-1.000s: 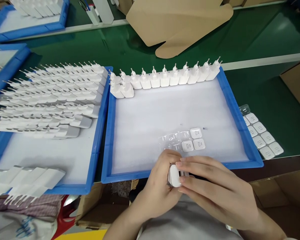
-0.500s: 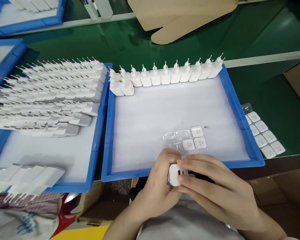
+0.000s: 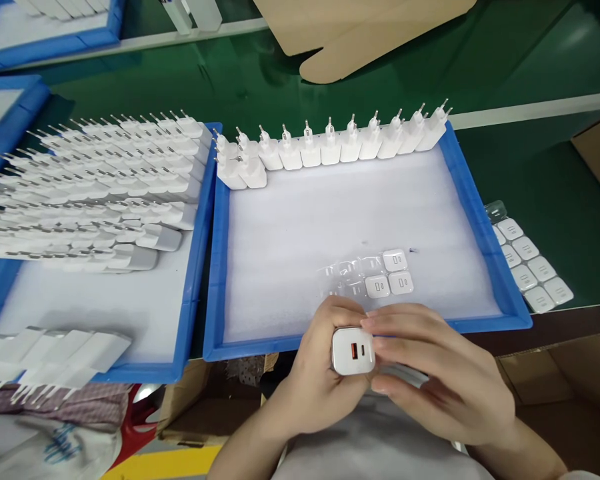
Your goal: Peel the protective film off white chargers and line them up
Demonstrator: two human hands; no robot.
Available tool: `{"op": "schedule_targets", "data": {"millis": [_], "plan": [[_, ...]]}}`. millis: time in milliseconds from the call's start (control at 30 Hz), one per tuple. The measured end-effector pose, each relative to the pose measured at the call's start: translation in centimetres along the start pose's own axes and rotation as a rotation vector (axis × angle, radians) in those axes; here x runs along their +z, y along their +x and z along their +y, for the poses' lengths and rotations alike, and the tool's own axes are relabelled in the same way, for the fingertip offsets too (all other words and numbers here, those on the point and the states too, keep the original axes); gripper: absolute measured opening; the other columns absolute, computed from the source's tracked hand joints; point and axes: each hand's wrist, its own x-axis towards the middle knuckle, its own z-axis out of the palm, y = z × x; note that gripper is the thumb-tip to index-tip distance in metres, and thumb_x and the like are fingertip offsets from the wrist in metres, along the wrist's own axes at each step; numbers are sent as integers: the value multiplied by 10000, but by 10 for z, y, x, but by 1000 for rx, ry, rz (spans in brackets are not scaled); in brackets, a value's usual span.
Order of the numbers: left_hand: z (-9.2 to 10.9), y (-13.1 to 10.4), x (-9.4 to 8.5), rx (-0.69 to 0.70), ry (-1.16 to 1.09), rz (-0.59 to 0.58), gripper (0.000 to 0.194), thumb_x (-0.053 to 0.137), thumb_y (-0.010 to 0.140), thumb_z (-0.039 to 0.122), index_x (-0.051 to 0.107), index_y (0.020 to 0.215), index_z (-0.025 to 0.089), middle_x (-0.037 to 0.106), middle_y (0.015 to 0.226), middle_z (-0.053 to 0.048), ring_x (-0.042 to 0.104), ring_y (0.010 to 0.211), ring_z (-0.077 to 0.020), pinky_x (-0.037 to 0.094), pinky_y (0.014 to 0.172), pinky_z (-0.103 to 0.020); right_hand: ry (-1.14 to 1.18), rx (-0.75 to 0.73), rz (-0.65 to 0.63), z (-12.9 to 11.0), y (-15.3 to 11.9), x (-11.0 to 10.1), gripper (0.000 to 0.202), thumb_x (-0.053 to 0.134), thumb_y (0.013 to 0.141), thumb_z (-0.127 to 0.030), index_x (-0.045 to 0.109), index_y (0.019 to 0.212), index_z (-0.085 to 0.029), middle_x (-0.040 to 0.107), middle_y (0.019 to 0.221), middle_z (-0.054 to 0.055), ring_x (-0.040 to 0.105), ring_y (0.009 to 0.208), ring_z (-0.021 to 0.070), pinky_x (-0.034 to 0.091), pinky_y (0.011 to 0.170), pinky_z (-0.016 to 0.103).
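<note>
My left hand is wrapped round a white charger, whose port face with an orange slot and a smaller slot points up at the camera. Against the charger's right edge rest the fingertips of my right hand; its fingers are slightly bent and apart. Just beyond the hands, three white face pieces sit on a clear film sheet inside the middle blue tray. White plug chargers stand in a row along that tray's far edge, prongs up, with two more in front at the left.
A left blue tray holds many chargers in rows and several lying near its front edge. More white face pieces lie right of the middle tray. Brown cardboard lies at the back; open cardboard boxes are below the table edge.
My right fingers have slid off the charger's port face to its right edge, uncovering both slots. The view has shifted slightly.
</note>
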Motion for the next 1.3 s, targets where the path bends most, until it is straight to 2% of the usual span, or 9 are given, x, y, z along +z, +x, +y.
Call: {"op": "schedule_targets", "data": {"millis": [100, 300, 433, 767, 1000, 1067, 1200, 1233, 1300], "plan": [[0, 0, 1, 12, 4, 11, 375, 674, 861, 46, 511, 1122, 260, 577, 1042, -39, 583, 947, -174, 502, 755, -278, 96, 66, 81, 4, -3, 3, 329, 645, 937, -110, 636, 1263, -155, 703, 1165, 126, 691, 1095, 215, 623, 936, 368], [-1, 1, 1, 23, 6, 1, 365, 722, 872, 116, 506, 1131, 258, 573, 1059, -48, 587, 929, -181, 511, 749, -287, 214, 175, 114, 6, -8, 8, 411, 697, 904, -128, 667, 1304, -215, 704, 1169, 101, 697, 1070, 225, 638, 880, 357], [-1, 1, 3, 37, -28, 14, 384, 726, 863, 101, 513, 1144, 253, 561, 1056, -47, 581, 938, -180, 511, 763, -285, 247, 218, 116, 5, -8, 9, 470, 731, 861, -94, 679, 1300, -251, 705, 1154, 83, 695, 1070, 224, 643, 861, 346], [-3, -2, 4, 28, -12, 22, 322, 658, 910, 155, 503, 1175, 250, 556, 1047, -59, 570, 939, -194, 494, 739, -297, 231, 189, 88, 2, -5, 8, 477, 688, 835, 17, 689, 1255, -209, 654, 1159, 93, 668, 1067, 194, 623, 820, 296], [-5, -2, 4, 23, -24, 8, 327, 632, 903, 154, 490, 1179, 254, 521, 1047, -61, 537, 924, -194, 471, 761, -311, 186, 162, 91, 3, -5, 9, 397, 679, 868, -18, 693, 1220, -199, 651, 1141, 106, 666, 1031, 208, 630, 768, 327], [-5, -1, 2, 22, -83, -33, 313, 624, 896, 214, 480, 1172, 248, 498, 1031, -64, 517, 903, -202, 460, 755, -330, 171, 111, 100, 5, -6, 10, 381, 687, 896, -75, 670, 1263, -176, 651, 1131, 114, 667, 1032, 215, 627, 799, 352], [-2, 1, -4, 13, -261, -137, 414, 569, 904, 508, 496, 1204, 233, 486, 1011, -74, 489, 919, -243, 431, 757, -376, 210, 25, 96, 11, -6, 11, 500, 710, 904, -118, 571, 1384, -142, 673, 1118, 114, 670, 1043, 214, 621, 843, 367], [-1, 1, -4, -1, -286, -131, 433, 541, 917, 556, 510, 1205, 234, 488, 1010, -74, 484, 926, -247, 424, 763, -379, 209, 16, 95, 12, -5, 11, 514, 716, 896, -105, 565, 1386, -140, 677, 1122, 115, 671, 1049, 216, 622, 843, 366], [2, 0, -3, -42, -293, -79, 371, 485, 972, 542, 535, 1180, 238, 490, 1009, -71, 481, 925, -239, 413, 774, -375, 180, 1, 98, 13, -5, 12, 503, 717, 882, -78, 581, 1363, -134, 681, 1131, 121, 673, 1059, 222, 623, 856, 371]]}}
